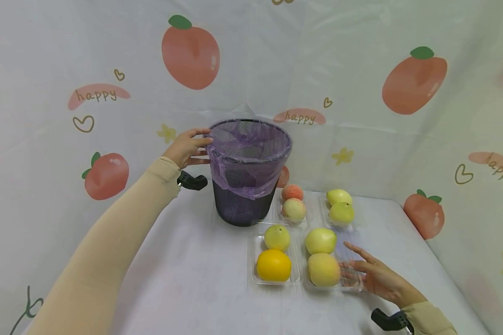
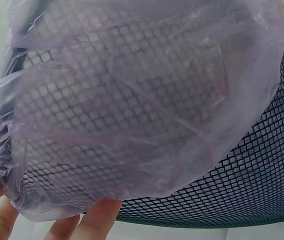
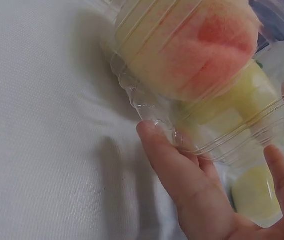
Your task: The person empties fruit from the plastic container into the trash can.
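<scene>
A black mesh trash can stands upright, its rim covered by a purple plastic bag folded over the outside. My left hand holds the can's left rim, fingers against the bag; in the left wrist view, the fingers lie at the bag's edge. My right hand is at the right side of a clear plastic box, fingers spread and touching it. That box holds a yellow-green fruit and a peach. In the right wrist view, the peach's red side shows through ridged plastic.
Left of that box, another clear box holds an orange-yellow fruit and a yellow-green fruit. Two more clear boxes with fruit, including a reddish one and a yellow-green one, stand behind. A printed cloth hangs behind the table.
</scene>
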The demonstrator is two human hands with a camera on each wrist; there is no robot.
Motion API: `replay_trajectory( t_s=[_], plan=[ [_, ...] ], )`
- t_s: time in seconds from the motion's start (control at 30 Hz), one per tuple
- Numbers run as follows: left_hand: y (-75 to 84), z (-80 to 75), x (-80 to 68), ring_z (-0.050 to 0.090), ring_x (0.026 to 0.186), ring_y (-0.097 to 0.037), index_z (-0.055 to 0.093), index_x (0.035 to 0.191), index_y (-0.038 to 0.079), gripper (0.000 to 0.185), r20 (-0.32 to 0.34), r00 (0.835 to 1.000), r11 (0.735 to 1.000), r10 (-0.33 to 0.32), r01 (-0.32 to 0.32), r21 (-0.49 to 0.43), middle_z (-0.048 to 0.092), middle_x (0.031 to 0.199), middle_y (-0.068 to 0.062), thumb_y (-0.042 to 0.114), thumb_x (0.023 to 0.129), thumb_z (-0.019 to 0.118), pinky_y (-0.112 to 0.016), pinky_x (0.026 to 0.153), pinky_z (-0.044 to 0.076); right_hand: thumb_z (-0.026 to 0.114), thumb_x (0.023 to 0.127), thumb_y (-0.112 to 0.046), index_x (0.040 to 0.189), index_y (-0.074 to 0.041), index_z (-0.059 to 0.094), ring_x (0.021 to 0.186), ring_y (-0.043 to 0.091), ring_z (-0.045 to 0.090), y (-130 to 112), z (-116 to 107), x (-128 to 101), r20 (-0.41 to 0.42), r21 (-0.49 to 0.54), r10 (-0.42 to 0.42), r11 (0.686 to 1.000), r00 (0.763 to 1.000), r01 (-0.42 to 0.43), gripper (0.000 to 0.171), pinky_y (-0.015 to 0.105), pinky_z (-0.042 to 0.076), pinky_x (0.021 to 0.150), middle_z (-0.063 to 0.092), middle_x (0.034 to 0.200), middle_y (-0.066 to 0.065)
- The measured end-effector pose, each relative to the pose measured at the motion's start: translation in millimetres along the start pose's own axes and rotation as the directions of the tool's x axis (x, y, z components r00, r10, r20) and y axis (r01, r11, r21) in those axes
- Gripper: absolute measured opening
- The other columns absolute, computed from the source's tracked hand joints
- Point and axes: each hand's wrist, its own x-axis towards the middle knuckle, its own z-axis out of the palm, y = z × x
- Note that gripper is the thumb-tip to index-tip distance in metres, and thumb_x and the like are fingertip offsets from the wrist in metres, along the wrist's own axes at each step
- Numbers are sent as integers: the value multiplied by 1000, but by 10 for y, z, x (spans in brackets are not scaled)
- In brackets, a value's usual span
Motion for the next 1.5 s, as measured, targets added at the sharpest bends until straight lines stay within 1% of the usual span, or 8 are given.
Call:
replay_trajectory(
  t_s=[0.5,0.67,0.8,1.1,1.27,1.37,1.43,1.5],
  plan=[
    [-6,-1,17,55,104,-22,33,151,21,53,-2,1000,1000,0,0,-6,47,116,0,20,102,51,-42,95,55,35,106,-10,123,-49,54,115,22,61,21,-47,-53,53,55,-53,997,997,50,47,49,49,101,54,124,2],
    [-15,-5,17,54,104,-23,33,151,21,53,1,1000,1000,6,-6,-3,47,117,0,20,102,52,-42,95,55,36,106,-12,121,-48,57,114,23,61,12,-55,-90,25,77,-49,996,998,47,44,50,49,101,54,123,2],
    [-20,-7,14,55,104,-23,34,151,21,53,5,1000,1000,15,-15,0,47,118,0,21,101,52,-41,95,55,34,106,-13,118,-49,59,112,21,62,-16,-53,-121,-2,77,-38,996,999,38,45,46,52,98,57,120,-1],
    [-20,-12,17,55,105,-23,33,152,21,54,9,1000,1000,19,-19,3,47,119,-1,21,101,52,-40,94,56,23,107,-11,126,-46,58,113,23,63,-118,-49,-156,113,144,-119,984,986,103,52,40,53,98,60,121,-1],
    [-16,-13,16,57,100,-20,34,151,22,54,5,1000,1000,15,-15,7,47,120,0,22,101,53,-40,93,56,24,107,-13,128,-47,55,114,23,63,-178,-19,-143,113,119,-150,983,982,136,51,41,53,98,56,124,0],
    [-14,-12,16,56,100,-20,34,151,21,54,7,1000,1000,12,-12,3,46,121,0,21,101,53,-40,94,56,24,107,-15,128,-50,53,114,22,62,-215,10,-122,80,74,-153,986,985,147,50,38,53,98,33,140,12],
    [-13,-11,14,56,100,-20,34,151,21,54,8,1000,1000,12,-12,2,46,123,-1,21,101,52,-41,94,55,25,107,-18,127,-52,51,113,19,62,-239,32,-104,52,39,-156,987,986,154,48,35,53,98,6,148,24],
    [-13,-8,13,56,103,-20,33,152,21,54,9,1000,1000,13,-13,3,46,124,-1,21,101,52,-41,95,55,25,107,-21,127,-53,50,112,18,63,-267,61,-84,28,19,-162,987,986,161,45,33,54,96,-21,147,29]
  ],
)
